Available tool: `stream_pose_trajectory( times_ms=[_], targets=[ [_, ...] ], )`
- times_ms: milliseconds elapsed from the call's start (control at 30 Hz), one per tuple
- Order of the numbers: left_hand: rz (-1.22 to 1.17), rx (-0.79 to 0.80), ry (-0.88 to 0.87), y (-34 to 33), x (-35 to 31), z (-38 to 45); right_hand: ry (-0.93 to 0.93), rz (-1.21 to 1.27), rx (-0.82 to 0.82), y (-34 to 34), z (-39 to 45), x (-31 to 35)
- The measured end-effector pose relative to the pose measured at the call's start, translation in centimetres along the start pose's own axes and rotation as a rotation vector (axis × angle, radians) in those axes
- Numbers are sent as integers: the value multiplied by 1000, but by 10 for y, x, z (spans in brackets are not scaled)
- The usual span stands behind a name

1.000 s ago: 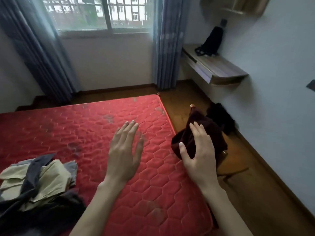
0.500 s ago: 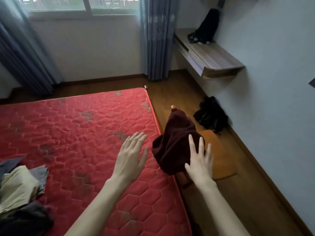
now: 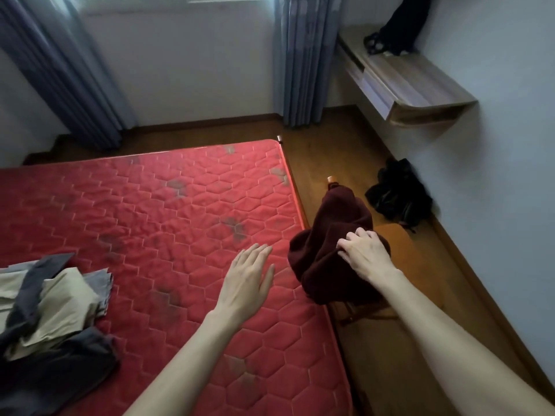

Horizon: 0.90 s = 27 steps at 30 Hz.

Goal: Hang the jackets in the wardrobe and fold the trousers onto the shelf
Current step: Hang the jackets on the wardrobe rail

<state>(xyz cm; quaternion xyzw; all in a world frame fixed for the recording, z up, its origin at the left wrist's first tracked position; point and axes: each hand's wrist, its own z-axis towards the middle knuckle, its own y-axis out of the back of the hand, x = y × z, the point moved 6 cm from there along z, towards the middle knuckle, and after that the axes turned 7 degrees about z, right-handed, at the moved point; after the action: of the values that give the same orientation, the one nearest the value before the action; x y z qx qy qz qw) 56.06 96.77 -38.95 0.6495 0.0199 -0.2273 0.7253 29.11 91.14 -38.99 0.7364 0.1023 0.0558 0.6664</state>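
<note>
A dark maroon garment (image 3: 327, 235) is draped over the back of a wooden chair (image 3: 399, 244) beside the bed's right edge. My right hand (image 3: 365, 255) rests on top of it with fingers curled into the cloth. My left hand (image 3: 249, 277) hovers flat and open over the red mattress (image 3: 150, 211), holding nothing. A heap of beige, grey and dark clothes (image 3: 51, 307) lies at the mattress's left front.
A wall-mounted wooden shelf (image 3: 411, 82) with a black bag (image 3: 396, 25) on it sits at the right. Another dark bundle (image 3: 398, 193) lies on the wooden floor by the wall. Blue curtains (image 3: 303, 55) hang at the back.
My right hand went from flat and spread above the maroon garment to curled down onto it. The view tilted lower, and my left hand stayed open over the mattress.
</note>
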Motion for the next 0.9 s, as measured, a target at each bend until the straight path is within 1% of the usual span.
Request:
stream_pose_trajectory(
  times_ms=[33, 100, 167, 233, 300, 400, 500, 567, 633, 733, 833, 900],
  targets=[
    [0, 0, 9, 1, 4, -3, -1, 47, -1, 4, 2, -4],
    [1, -5, 21, 3, 11, -8, -23, 226, -58, 18, 2, -11],
    [4, -8, 25, 8, 15, -12, -15, 425, -123, 40, -2, -15],
    [15, 0, 17, 12, 17, -14, -2, 547, -181, 69, -7, -17],
    [14, -1, -10, 20, 15, -12, 27, 623, -263, 110, -12, -12],
    [-20, -4, -78, 36, 4, -9, 19, 726, -359, 170, -26, -4],
    [-65, 25, -146, 48, -13, -7, 27, 787, -429, 213, -50, 9],
    [-84, 40, -152, 54, -22, -4, 54, 807, -474, 241, -68, 21],
    [-125, -3, -126, 64, -29, 3, 76, 845, -539, 274, -87, 31],
    [-238, -126, -82, 94, -38, 13, 83, 925, -627, 327, -121, 42],
    [-432, -244, -62, 143, -39, 20, 94, 958, -744, 379, -155, 50],
    [-504, -327, -41, 182, -36, 23, 121, 966, -810, 409, -172, 59]
  ],
)
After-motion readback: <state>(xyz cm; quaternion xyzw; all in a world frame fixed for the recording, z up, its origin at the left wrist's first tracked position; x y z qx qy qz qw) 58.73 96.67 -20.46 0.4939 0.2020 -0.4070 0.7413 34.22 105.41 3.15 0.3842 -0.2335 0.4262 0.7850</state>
